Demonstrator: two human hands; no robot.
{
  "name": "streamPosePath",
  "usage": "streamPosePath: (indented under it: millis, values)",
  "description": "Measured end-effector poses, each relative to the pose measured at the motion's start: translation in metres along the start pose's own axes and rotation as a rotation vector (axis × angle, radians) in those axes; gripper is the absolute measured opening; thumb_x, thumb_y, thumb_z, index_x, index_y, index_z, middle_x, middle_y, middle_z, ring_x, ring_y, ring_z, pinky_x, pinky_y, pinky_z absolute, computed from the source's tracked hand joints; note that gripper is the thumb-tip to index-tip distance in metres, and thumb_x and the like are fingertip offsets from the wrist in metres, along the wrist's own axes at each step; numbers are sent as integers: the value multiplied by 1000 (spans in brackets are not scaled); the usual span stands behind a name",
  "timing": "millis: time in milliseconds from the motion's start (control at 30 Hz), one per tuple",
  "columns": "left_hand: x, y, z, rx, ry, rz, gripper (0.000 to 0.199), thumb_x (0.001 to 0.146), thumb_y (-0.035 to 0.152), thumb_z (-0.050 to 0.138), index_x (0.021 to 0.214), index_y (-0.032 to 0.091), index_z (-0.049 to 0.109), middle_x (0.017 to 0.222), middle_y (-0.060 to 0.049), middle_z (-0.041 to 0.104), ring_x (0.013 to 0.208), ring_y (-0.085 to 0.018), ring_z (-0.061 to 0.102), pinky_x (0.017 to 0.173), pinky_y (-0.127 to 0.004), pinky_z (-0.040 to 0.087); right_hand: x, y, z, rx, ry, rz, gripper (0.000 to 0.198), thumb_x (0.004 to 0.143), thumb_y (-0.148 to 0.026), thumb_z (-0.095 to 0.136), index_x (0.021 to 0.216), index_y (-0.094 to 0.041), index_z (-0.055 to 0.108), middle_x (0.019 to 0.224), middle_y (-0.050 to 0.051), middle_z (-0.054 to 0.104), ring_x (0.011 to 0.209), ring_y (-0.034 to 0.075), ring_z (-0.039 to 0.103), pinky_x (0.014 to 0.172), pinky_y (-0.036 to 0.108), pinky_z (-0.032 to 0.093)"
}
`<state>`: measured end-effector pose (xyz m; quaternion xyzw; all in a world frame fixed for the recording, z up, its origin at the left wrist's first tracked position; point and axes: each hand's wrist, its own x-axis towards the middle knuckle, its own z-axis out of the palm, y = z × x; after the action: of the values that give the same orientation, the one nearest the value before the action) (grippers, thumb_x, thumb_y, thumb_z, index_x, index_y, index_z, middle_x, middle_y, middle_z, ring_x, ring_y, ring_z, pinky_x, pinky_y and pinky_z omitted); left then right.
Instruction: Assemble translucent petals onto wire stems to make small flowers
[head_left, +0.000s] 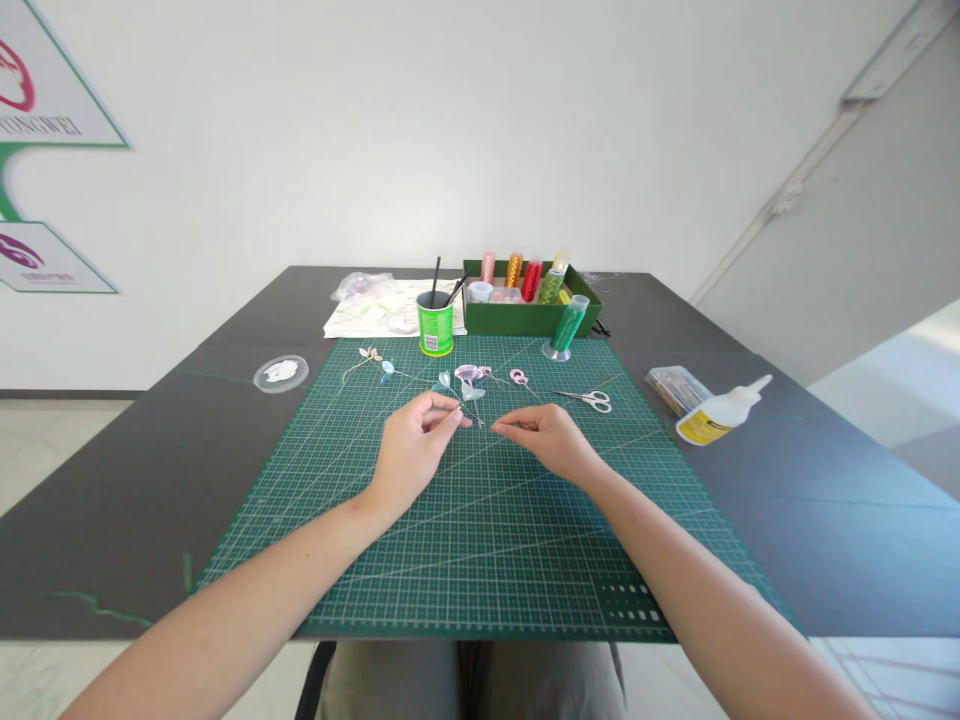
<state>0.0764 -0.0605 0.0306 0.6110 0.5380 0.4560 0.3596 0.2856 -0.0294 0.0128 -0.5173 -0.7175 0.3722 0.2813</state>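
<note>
Over the green cutting mat, my left hand is closed in a pinch on a thin wire stem with a bit of green at the fingertips. A short gap to the right, my right hand also pinches, thumb against fingers; whatever is between them is too fine to make out. Just beyond my left fingertips are a pale translucent petal, a light blue petal piece and a lilac petal piece. A pink loop on a wire lies beyond my right hand.
White-handled scissors and a green thread spool are on the right. Behind stand a green can with brushes and a green box of spools. A glue bottle lies far right, a round dish left.
</note>
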Motion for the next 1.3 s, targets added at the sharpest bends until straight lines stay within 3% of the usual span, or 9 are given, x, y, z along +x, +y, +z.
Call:
streamPosePath:
  millis: [100, 233, 333, 433, 500, 633, 833, 1300]
  values:
    - [2, 0, 0, -104, -36, -59, 14, 84, 33, 63, 87, 19, 63, 76, -3, 77, 40, -9, 41, 43, -24, 31, 0, -1, 1, 17, -9, -1, 29, 82, -43, 63, 80, -17, 76, 50, -4, 43, 48, 11, 31, 50, 27, 23]
    - [4, 4, 0, -283, -88, -107, 15, 81, 31, 67, 83, 18, 61, 74, -6, 77, 42, -8, 40, 43, -22, 30, 3, 6, 5, 228, 45, 63, 27, 84, -45, 59, 89, -19, 66, 52, -7, 36, 46, 11, 29, 48, 26, 23]
    - [4, 5, 1, -354, -131, -124, 16, 80, 31, 68, 84, 17, 61, 74, -7, 77, 43, -7, 39, 43, -21, 30, 5, 11, 8, 259, 226, 104, 23, 83, -43, 58, 91, -21, 58, 59, -5, 47, 53, 14, 43, 52, 27, 34]
    - [2, 5, 3, -394, -172, -124, 17, 80, 31, 69, 84, 17, 61, 74, -6, 76, 43, -7, 39, 42, -21, 30, 5, 8, 7, 172, 374, 22, 18, 82, -36, 59, 92, -21, 59, 85, 4, 65, 78, 19, 58, 73, 34, 45]
    - [1, 5, 4, -407, -189, -123, 17, 80, 31, 69, 85, 17, 60, 74, -5, 76, 43, -7, 39, 43, -21, 31, 2, 2, 5, 178, 342, -35, 18, 82, -33, 58, 93, -21, 64, 99, 7, 69, 91, 22, 61, 83, 37, 46]
    - [-2, 5, 6, -433, -235, -116, 16, 81, 30, 69, 84, 17, 60, 72, -4, 76, 43, -6, 39, 44, -20, 32, -7, -13, 8, 436, 89, -55, 18, 82, -31, 62, 92, -23, 75, 107, 5, 73, 109, 25, 61, 98, 41, 42]
    - [-6, 7, 6, -465, -289, -102, 17, 82, 31, 69, 84, 17, 60, 74, -4, 76, 43, -6, 39, 44, -20, 31, -19, -25, 17, 894, -85, 41, 17, 77, -31, 74, 93, -29, 80, 106, 3, 75, 109, 22, 62, 101, 42, 42]
    - [-6, 13, 4, -451, -289, -73, 21, 80, 36, 70, 80, 18, 59, 72, -4, 76, 41, -6, 35, 42, -21, 29, -21, -22, 16, 718, -20, -140, 21, 85, -32, 69, 104, -32, 78, 114, 2, 73, 112, 23, 62, 106, 43, 41]
